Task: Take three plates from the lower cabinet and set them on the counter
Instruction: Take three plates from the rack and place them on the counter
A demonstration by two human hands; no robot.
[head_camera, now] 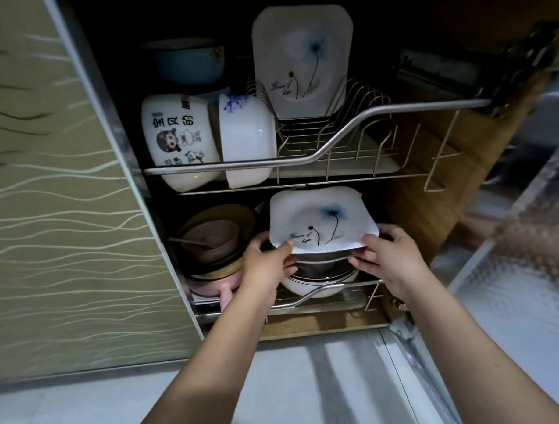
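A white square plate with a blue flower print [319,219] lies on top of a stack of bowls [320,270] on the lower wire rack [357,298]. My left hand [267,262] grips the plate's near left corner, thumb on top. My right hand [387,257] holds its near right corner. A matching white flower plate [301,60] stands upright in the upper rack [337,147], at the back. How many plates lie under the top one is hidden.
White bowls [208,139] lean on their sides at the upper rack's left, a blue bowl [187,61] behind them. Brown and pink dishes with a spoon [212,241] sit lower left. The open cabinet door [60,178] stands at left; grey floor [313,387] lies below.
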